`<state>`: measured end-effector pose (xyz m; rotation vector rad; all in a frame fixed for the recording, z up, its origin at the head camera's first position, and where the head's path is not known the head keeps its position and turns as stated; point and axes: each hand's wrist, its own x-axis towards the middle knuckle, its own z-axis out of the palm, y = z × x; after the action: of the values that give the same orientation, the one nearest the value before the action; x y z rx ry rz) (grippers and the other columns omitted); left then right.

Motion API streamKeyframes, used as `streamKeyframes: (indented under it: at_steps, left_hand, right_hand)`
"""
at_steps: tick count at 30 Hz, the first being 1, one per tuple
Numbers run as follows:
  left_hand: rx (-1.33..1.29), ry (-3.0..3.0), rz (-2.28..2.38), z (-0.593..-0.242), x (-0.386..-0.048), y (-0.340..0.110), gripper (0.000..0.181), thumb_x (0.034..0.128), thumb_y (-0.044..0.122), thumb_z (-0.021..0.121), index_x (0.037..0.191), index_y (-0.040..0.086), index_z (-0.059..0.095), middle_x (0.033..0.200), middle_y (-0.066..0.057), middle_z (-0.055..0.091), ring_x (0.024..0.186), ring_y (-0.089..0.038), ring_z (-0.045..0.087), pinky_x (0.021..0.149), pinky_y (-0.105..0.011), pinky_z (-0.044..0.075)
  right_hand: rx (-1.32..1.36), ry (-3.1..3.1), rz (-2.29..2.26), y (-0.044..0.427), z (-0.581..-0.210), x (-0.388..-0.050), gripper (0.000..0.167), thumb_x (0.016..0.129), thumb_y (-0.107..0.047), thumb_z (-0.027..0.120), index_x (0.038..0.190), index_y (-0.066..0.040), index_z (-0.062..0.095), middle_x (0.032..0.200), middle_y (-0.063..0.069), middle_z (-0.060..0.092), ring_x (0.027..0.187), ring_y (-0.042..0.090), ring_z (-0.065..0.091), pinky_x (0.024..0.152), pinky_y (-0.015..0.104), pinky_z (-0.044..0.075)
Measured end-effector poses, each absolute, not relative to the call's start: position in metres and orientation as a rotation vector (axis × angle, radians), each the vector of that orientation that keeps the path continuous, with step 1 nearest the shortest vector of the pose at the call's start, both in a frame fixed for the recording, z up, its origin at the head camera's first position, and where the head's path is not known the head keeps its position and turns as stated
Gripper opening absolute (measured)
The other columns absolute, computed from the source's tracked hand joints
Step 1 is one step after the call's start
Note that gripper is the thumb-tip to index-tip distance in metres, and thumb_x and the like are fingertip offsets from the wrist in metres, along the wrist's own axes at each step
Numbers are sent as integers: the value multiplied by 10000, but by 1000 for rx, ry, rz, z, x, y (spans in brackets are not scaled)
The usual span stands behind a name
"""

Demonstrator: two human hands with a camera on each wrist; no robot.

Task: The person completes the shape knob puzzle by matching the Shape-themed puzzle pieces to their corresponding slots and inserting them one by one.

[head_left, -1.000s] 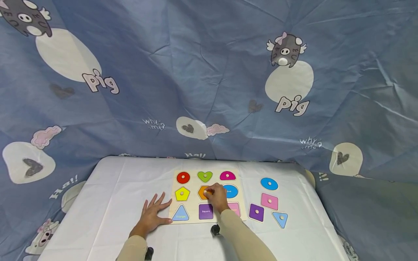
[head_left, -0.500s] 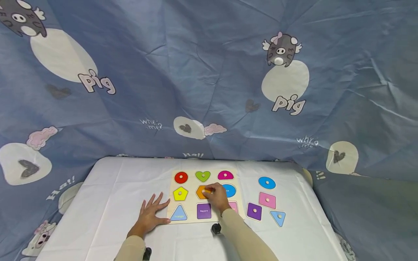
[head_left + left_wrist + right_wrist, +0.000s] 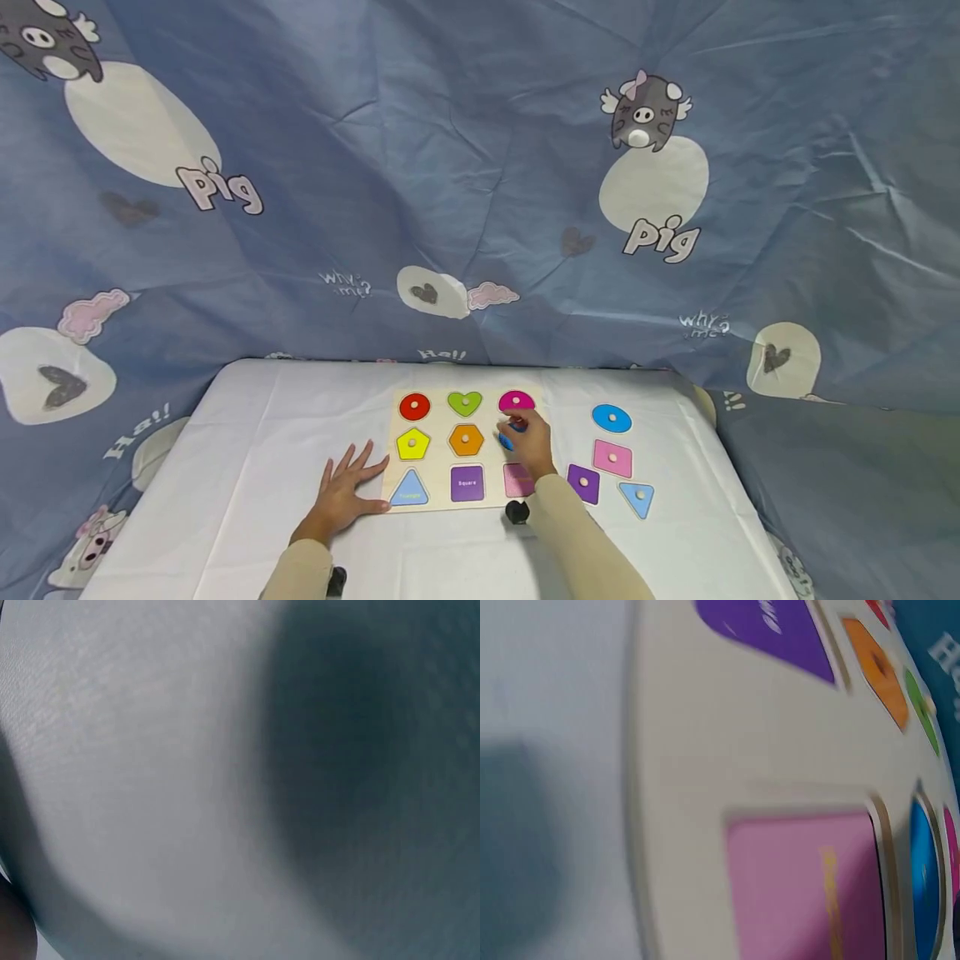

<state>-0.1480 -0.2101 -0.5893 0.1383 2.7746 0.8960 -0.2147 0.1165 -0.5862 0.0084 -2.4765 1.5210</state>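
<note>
On the white table lies a pale wooden shape puzzle board [image 3: 438, 475]. My left hand [image 3: 341, 498] rests flat with spread fingers, its thumb at the board's lower left edge. Over the board's right side is my right hand [image 3: 531, 443], fingers loosely bent, with no piece visible in them; it partly covers the blue oval recess [image 3: 924, 877]. Knobbed pieces fill the other upper places, including an orange hexagon [image 3: 467, 439] and a yellow pentagon [image 3: 413, 444]. Bare coloured recesses show for the triangle [image 3: 409, 489], square [image 3: 467, 483] and pink rectangle [image 3: 802, 885].
Right of the board lie a loose blue oval piece [image 3: 612, 418], a pink rectangle piece [image 3: 604, 465], a purple square piece [image 3: 582, 493] and a light blue triangle piece [image 3: 636, 505]. A patterned blue cloth [image 3: 480, 208] hangs behind the table. The left wrist view is mostly blurred white cloth.
My right hand has let go of the orange hexagon, which sits in its recess, and has moved right to above the oval recess. My left hand has stayed at the board's edge.
</note>
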Motion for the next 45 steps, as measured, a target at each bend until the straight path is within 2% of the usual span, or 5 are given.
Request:
streamKeyframes:
  at_steps: [17, 25, 34, 40, 45]
  left_hand:
    - [133, 2790, 917, -595, -151, -210, 864, 580, 338, 884, 1359, 167, 552, 1563, -141, 254, 1454, -408, 68, 1151, -582, -79]
    - [132, 2781, 917, -595, -149, -209, 860, 585, 365, 877, 1358, 171, 554, 1562, -140, 258, 1456, -401, 70, 1154, -578, -82]
    - [148, 2780, 913, -590, -150, -212, 864, 583, 366, 877, 1361, 170, 555, 1565, -142, 246, 1454, -407, 60, 1146, -585, -91]
    - [131, 2772, 893, -589, -150, -211, 864, 588, 355, 878, 1366, 175, 547, 1565, -144, 241, 1453, -408, 56, 1144, -587, -94]
    - [115, 2763, 893, -590, -151, -209, 867, 593, 358, 878, 1372, 180, 538, 1573, -135, 229, 1459, -400, 45, 1150, -578, -96]
  right_hand:
    - [-376, -2328, 1533, 176, -576, -230, 384, 856, -74, 714, 1221, 0, 621, 949, 160, 604, 902, 268, 499, 719, 313, 458]
    - [-492, -2318, 1468, 204, -574, -238, 436, 854, -67, 717, 1268, -1, 597, 962, 178, 634, 943, 300, 534, 739, 339, 471]
    - [-648, -2235, 1471, 235, -572, -246, 437, 841, -80, 736, 1257, -12, 620, 941, 150, 636, 727, 96, 501, 619, 168, 425]
    - [-749, -2235, 1428, 251, -576, -241, 389, 833, -110, 748, 1198, -8, 665, 938, 161, 659, 766, 146, 562, 749, 304, 495]
    - [-804, -2254, 1451, 262, -577, -239, 442, 838, -108, 737, 1245, 18, 622, 863, 95, 598, 818, 231, 520, 837, 406, 479]
